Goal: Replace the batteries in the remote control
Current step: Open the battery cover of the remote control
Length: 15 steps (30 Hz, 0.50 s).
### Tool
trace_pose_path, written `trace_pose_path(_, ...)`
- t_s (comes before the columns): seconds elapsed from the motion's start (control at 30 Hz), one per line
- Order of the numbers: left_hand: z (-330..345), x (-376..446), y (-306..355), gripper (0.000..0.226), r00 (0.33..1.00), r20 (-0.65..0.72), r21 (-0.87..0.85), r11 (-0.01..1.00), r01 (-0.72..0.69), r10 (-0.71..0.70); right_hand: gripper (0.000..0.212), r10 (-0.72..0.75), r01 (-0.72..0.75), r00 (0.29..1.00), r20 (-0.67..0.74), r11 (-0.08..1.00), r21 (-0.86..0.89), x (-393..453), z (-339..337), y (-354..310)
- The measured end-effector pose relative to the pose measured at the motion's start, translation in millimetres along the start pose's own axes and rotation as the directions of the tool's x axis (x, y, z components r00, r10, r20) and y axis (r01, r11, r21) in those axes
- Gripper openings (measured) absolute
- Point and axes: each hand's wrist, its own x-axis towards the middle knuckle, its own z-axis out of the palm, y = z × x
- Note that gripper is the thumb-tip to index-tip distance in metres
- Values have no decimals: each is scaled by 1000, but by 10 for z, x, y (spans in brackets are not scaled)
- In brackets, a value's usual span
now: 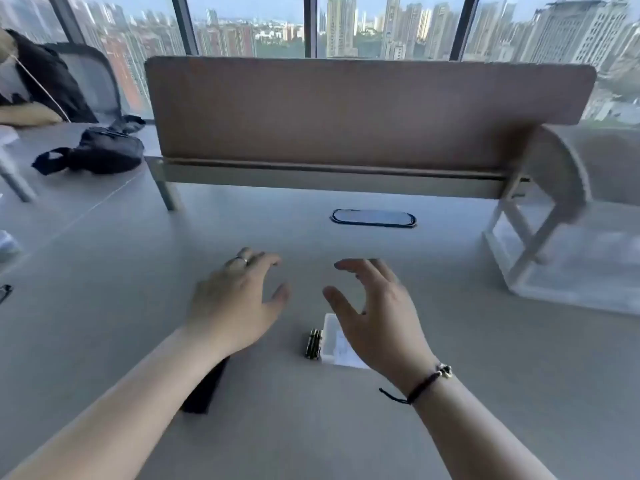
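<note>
Matt grey desk (pixel 450 393); glossy batteries (pixel 313 344); fabric divider (pixel 346 112).

- left hand (pixel 239 303) was held out palm down, fingers loosely spread, gripping nothing, a ring on one finger.
- right hand (pixel 374 320) mirrored it, fingers relaxed, a dark cord bracelet at the wrist.

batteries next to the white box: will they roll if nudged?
Probably. The batteries look like small cylinders lying on their sides on a smooth desk. The white box beside them likely blocks rolling that way. Likely dense for their size.
</note>
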Motion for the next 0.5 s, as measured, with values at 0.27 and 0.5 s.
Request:
trace_pose_path(0.27,264,-541,-270,65,954,187,389,910,146,-234,29,-268,219,955,-127,927,-306,-608,415,161)
trace_pose_path(0.5,479,-554,-280,37,957,111,393,896,206,-268,26,-283,251,959,-29,890,-381,-676,487,237)
